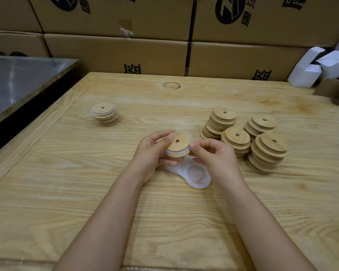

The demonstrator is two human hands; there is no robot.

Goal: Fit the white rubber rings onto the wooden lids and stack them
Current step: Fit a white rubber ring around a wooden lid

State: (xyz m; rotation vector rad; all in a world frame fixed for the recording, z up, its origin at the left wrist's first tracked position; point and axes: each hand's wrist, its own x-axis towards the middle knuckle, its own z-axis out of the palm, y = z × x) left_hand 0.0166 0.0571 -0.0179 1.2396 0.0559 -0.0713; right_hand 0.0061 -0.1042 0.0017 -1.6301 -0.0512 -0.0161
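Both hands hold one round wooden lid (pixel 178 144) with a small centre hole, just above the table. A white rubber ring (pixel 173 153) sits around its lower step. My left hand (pixel 152 153) grips the lid's left side. My right hand (pixel 215 155) pinches the right edge and the ring there. Below the hands lies a pile of loose white rings (pixel 196 176) on the table. A short stack of ringed lids (pixel 105 114) stands at the left. Several stacks of bare lids (pixel 266 151) stand at the right.
The work surface is a pale wooden table (pixel 125 202). A metal-topped table (pixel 18 81) adjoins at the left. Cardboard cartons (pixel 115 53) wall off the back. White folded boxes (pixel 317 65) and an open carton (pixel 332 92) sit at the far right.
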